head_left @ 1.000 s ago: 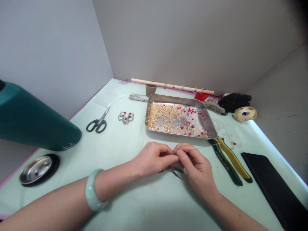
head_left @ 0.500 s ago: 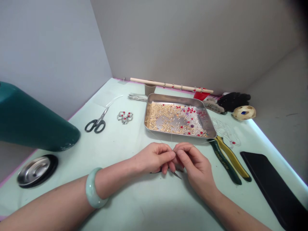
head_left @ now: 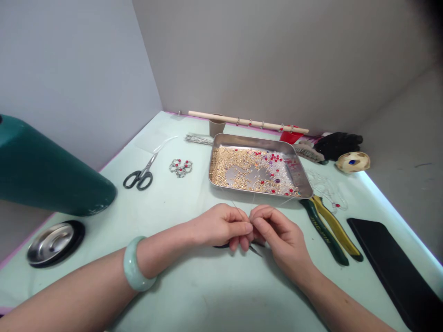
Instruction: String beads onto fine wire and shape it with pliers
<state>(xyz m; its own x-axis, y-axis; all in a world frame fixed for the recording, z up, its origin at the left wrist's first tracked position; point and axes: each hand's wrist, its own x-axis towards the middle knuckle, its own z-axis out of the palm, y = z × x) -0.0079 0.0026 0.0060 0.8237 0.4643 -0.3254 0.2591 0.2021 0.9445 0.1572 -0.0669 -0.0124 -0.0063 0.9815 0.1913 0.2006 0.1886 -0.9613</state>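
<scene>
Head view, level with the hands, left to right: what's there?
Round metal-and-black piece → pale green bangle → left hand → right hand → green-and-yellow pliers → flat black slab. Left out: the dark tool partly hidden by the hands.

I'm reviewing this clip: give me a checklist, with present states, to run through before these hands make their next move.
1. Left hand and right hand close together, fingertips meeting or nearly so: ok.
2. Thin strand running to the fingertips: ok; which hand pinches it: cannot tell.
3. Metal tray level on the table, loose beads inside: ok.
4. Space beneath the hands clear: not ok; a dark, pointed tool lies there, partly hidden.
5. Scissors and green-and-yellow pliers lying apart from both hands: ok.
</scene>
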